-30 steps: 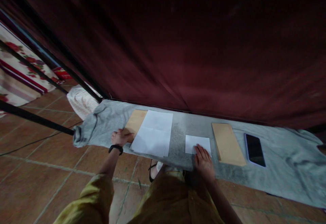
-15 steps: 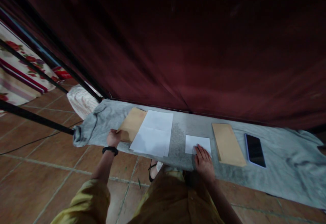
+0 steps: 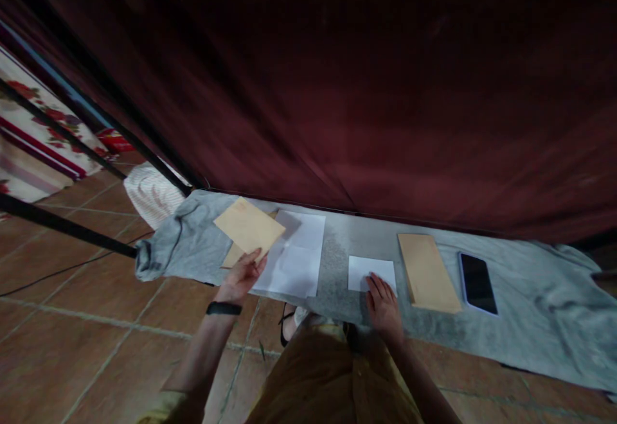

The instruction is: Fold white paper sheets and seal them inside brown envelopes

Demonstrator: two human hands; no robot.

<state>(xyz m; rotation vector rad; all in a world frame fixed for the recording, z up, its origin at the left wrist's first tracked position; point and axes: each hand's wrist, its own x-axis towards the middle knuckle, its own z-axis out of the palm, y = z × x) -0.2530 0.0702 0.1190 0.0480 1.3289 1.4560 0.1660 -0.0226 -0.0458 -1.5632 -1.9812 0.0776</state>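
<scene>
My left hand (image 3: 241,277) pinches the near corner of a brown envelope (image 3: 249,223), held tilted above the cloth. Beneath it, more brown paper (image 3: 231,257) pokes out, mostly covered by the raised envelope. Just right of that lie large white sheets (image 3: 297,257), slightly fanned, with a faint crease across the middle. My right hand (image 3: 384,305) lies with its fingers stretched flat on a small white folded paper (image 3: 358,272). To the right of this hand rests a stack of brown envelopes (image 3: 428,273).
A phone (image 3: 478,284) with a dark screen lies right of the envelope stack. Everything lies on a grey cloth (image 3: 540,308) over a long narrow surface. Behind it hangs a dark red curtain (image 3: 385,154). Black metal bars (image 3: 72,225) stand at the left, above the tiled floor.
My left hand has lifted a brown envelope off the left pile and moved it rightward, turning it. My right hand stays on the small white paper.
</scene>
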